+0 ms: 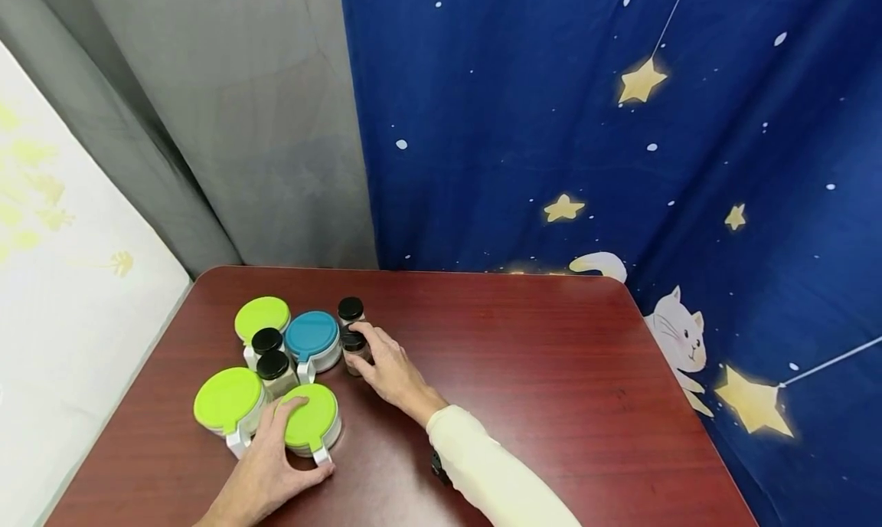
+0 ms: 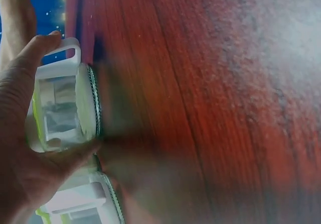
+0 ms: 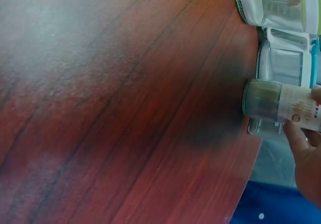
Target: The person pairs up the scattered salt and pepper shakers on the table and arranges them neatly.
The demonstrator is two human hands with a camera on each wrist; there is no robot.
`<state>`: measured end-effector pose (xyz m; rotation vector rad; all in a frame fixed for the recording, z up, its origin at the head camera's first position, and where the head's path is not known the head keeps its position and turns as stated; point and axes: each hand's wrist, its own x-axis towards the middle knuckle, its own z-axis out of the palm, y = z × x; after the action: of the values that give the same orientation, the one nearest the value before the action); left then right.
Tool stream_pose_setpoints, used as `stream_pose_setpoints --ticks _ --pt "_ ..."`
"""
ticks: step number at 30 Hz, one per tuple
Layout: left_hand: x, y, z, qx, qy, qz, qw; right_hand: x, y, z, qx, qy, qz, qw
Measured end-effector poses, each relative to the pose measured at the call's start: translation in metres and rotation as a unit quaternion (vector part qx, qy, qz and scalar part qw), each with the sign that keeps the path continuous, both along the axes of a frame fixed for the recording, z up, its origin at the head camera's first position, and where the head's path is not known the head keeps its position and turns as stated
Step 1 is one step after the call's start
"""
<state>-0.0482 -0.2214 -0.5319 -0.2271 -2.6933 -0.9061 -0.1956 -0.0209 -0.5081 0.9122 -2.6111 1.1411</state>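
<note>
My left hand [image 1: 270, 466] grips a clear seasoning container with a green lid [image 1: 311, 418], fingers on its far left side and thumb by its white handle. The container stands upright on the table. My right hand [image 1: 398, 375] holds a small labelled glass spice jar [image 3: 266, 101] with a black lid, thumb and fingers about its upper part. Another black-lidded jar [image 1: 351, 309] stands right behind it. To its left is a container with a blue lid [image 1: 312, 334]. In the left wrist view the gripped container [image 2: 62, 106] shows its clear wall and handle.
Two more green-lidded containers stand at the left, one nearer [image 1: 227, 399] and one farther back [image 1: 262, 318]. Between them and the blue lid sit two black-lidded jars [image 1: 273, 366]. The dark red table [image 1: 524, 374] extends right, with a blue star-patterned curtain [image 1: 496, 129] behind.
</note>
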Motion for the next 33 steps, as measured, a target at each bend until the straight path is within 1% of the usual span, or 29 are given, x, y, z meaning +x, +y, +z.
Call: stream_pose_setpoints --ticks 3,6,8,11,15,18,21,24,28,31,33 --pt "0.0 -0.001 -0.001 0.002 -0.007 0.002 1.0 0.004 0.005 -0.001 -0.013 -0.015 -0.001 0.9998" --pt "-0.001 -0.002 0.001 -0.006 -0.012 -0.002 0.9999 0.01 0.012 -0.002 -0.021 -0.029 0.001 0.9994" --pt "-0.001 -0.001 0.004 -0.011 -0.009 -0.007 0.9999 0.014 0.016 -0.001 -0.024 -0.026 0.005 0.9994" --pt "-0.001 0.003 0.009 -0.019 -0.001 -0.016 0.9997 0.018 0.024 0.0 -0.027 -0.011 0.011 0.9995" --pt "-0.003 0.012 0.019 -0.023 -0.008 -0.026 0.9994 0.024 0.036 0.005 -0.025 0.017 0.023 0.9993" --pt "-0.008 0.02 0.024 -0.018 -0.013 -0.037 0.9991 0.03 0.047 0.009 -0.03 0.038 0.036 0.9982" --pt "-0.014 0.027 0.026 -0.012 -0.005 -0.046 0.9989 0.037 0.06 0.011 -0.038 0.049 0.039 0.9973" --pt "-0.022 0.036 0.027 0.002 0.003 -0.055 0.9985 0.044 0.074 0.011 -0.039 0.052 0.022 0.9976" --pt "-0.029 0.05 0.028 0.029 -0.015 -0.068 0.9972 0.053 0.096 0.008 -0.044 0.039 -0.016 0.9981" --pt "-0.034 0.06 0.028 0.039 -0.034 -0.077 0.9957 0.058 0.112 0.005 -0.054 0.03 -0.039 0.9973" --pt "-0.037 0.067 0.027 0.043 -0.038 -0.084 0.9948 0.061 0.123 0.005 -0.061 0.03 -0.052 0.9964"
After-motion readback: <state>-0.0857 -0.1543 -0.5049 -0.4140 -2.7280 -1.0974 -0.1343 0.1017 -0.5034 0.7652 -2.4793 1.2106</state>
